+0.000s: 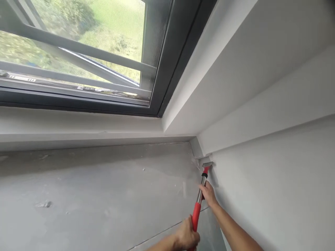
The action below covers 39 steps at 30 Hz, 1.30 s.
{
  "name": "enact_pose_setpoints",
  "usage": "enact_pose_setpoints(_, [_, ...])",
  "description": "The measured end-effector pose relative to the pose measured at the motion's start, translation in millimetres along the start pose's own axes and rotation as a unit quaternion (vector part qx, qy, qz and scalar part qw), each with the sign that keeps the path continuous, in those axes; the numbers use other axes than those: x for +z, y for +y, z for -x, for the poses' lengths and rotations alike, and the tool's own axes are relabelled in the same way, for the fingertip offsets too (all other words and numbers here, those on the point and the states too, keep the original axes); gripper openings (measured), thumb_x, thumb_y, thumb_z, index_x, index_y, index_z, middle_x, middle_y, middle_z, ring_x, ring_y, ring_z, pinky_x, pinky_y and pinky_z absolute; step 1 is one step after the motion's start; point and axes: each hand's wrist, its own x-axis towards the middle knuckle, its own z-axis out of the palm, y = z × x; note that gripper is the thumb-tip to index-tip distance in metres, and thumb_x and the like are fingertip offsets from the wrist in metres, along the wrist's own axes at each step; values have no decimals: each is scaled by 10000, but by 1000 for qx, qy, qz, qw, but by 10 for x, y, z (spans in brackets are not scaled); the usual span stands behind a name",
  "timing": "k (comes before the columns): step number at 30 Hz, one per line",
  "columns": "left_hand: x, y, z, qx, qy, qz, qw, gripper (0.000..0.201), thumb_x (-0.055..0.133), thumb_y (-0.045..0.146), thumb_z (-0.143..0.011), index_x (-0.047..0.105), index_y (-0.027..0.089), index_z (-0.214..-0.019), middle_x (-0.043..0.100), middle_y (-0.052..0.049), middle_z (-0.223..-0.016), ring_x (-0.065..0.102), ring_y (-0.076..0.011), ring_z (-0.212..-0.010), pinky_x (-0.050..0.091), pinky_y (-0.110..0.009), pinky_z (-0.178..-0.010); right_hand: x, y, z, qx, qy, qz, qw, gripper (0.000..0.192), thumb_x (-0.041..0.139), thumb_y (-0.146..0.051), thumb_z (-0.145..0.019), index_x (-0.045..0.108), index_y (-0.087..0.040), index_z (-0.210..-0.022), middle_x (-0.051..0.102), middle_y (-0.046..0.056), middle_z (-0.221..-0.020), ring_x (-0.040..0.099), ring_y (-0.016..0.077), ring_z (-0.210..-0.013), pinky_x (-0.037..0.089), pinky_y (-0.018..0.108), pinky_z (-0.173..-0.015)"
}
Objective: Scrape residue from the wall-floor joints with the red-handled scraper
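A long-handled scraper (199, 195) with a red grip, a bare metal shaft and a red head slants up into the corner. Its flat blade (207, 164) is at the foot of the white wall, where the grey floor (112, 188) meets it; whether the edge touches the surface I cannot tell. My left hand (187, 233) is wrapped round the red grip near the bottom of the view. Further up, my right hand (208, 193) is closed round the metal shaft, just below the head.
A dark-framed window (157, 87) with a screen and horizontal bars takes up the upper left. Beneath it runs a white ledge (104, 123). The white wall (272, 174) closes off the right side. Crumbs of debris (45, 204) lie on the dusty floor.
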Motion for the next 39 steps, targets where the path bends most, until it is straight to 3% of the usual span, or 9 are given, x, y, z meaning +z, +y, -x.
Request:
enact_pose_setpoints(5, [-135, 194, -9, -9, -13, 57, 998, 410, 443, -11, -551, 358, 96, -938, 475, 66, -380, 483, -146, -332, 433, -267, -302, 71, -153, -171, 20, -8, -21, 1000, 109, 519, -284, -615, 447, -201, -617, 434, -59, -436, 429, 114, -363, 309, 229, -340])
enact_pose_setpoints(13, [-91, 200, 14, -24, -21, 53, 998, 403, 432, -29, -572, 347, 102, -944, 475, 67, -393, 486, -142, -333, 433, -262, -305, 48, -115, -215, 1, -19, -11, 1000, 102, 496, -257, -604, 408, -212, -577, 404, -65, -405, 407, 109, -344, 298, 231, -334])
enact_pose_setpoints(18, [-15, 245, 58, -36, 5, 8, 999, 341, 455, -8, -570, 381, 126, -874, 453, 74, -392, 453, -107, -320, 368, -202, -298, 16, -54, -235, 1, 5, -8, 1000, 100, 508, -273, -602, 436, -207, -580, 432, -53, -428, 405, 102, -361, 287, 224, -340])
enact_pose_setpoints(23, [-44, 268, 51, -48, -7, 25, 999, 400, 435, -16, -553, 356, 127, -919, 475, 70, -413, 493, -138, -353, 432, -263, -337, 22, -59, -247, -2, -10, 11, 1000, 99, 481, -262, -611, 412, -206, -568, 396, -61, -419, 402, 103, -365, 286, 222, -353])
enact_pose_setpoints(28, [-45, 258, 35, -28, 20, -48, 998, 300, 522, 31, -512, 410, 158, -760, 460, 64, -429, 449, -97, -350, 380, -225, -356, 5, -36, -289, -23, 7, 53, 998, 121, 481, -270, -622, 410, -201, -553, 402, -53, -444, 397, 96, -410, 284, 219, -396])
enact_pose_setpoints(31, [-45, 240, -7, -51, 11, -1, 999, 355, 480, 11, -539, 390, 137, -857, 473, 62, -435, 488, -132, -360, 437, -276, -380, 11, -64, -312, -15, -15, 56, 998, 95, 467, -270, -618, 414, -205, -574, 412, -51, -441, 409, 107, -407, 289, 226, -401])
enact_pose_setpoints(34, [49, 142, -29, -54, -15, 11, 998, 385, 465, 22, -553, 366, 143, -905, 514, 38, -488, 561, -182, -441, 501, -368, -465, -13, 7, -222, -23, 2, 63, 998, 96, 459, -289, -621, 429, -200, -600, 433, -45, -476, 427, 116, -445, 306, 229, -429])
enact_pose_setpoints(37, [134, 25, -53, -33, 43, -83, 995, 358, 529, 32, -494, 409, 162, -806, 572, -45, -664, 626, -268, -737, 506, -456, -700, -42, 111, -128, -38, 15, 79, 996, 105, 446, -299, -624, 437, -199, -597, 452, -35, -499, 433, 123, -481, 319, 235, -462])
enact_pose_setpoints(39, [87, -2, -104, -21, 63, -108, 992, 353, 545, 30, -468, 421, 163, -770, 573, -61, -700, 616, -290, -792, 498, -471, -731, -16, 93, -163, -57, 12, 81, 995, 105, 443, -301, -617, 437, -199, -590, 456, -31, -503, 434, 128, -495, 322, 240, -476])
